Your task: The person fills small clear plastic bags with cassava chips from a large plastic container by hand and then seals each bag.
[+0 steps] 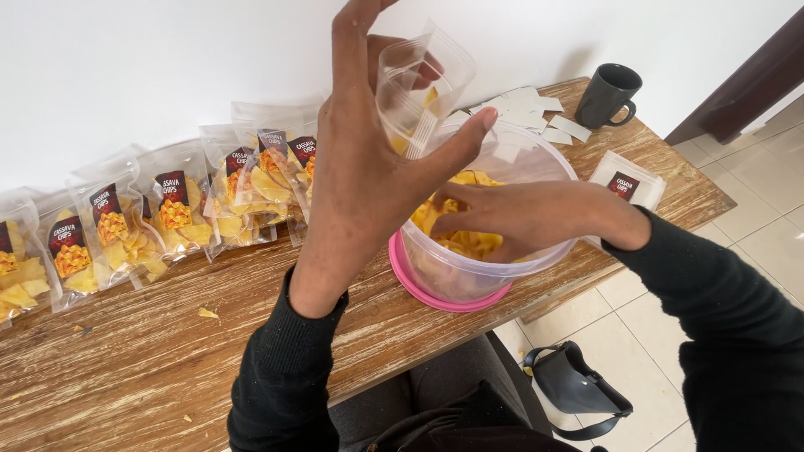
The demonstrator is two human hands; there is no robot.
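- Long wooden table, streaked brown grain, set against a white wall.
- Row of filled clear plastic pouches with dark labels, holding yellow chips, leaning along the wall on the table's left half.
- Loose yellow chip crumb on the tabletop, near the row.
- Dark grey ceramic mug with handle, upright at the table's far right corner.
- Scattered white paper slips just beside the mug.
- Flat empty clear pouches with dark label, lying near the table's right edge.
- Black strapped bag on the pale tiled floor beneath the table edge.
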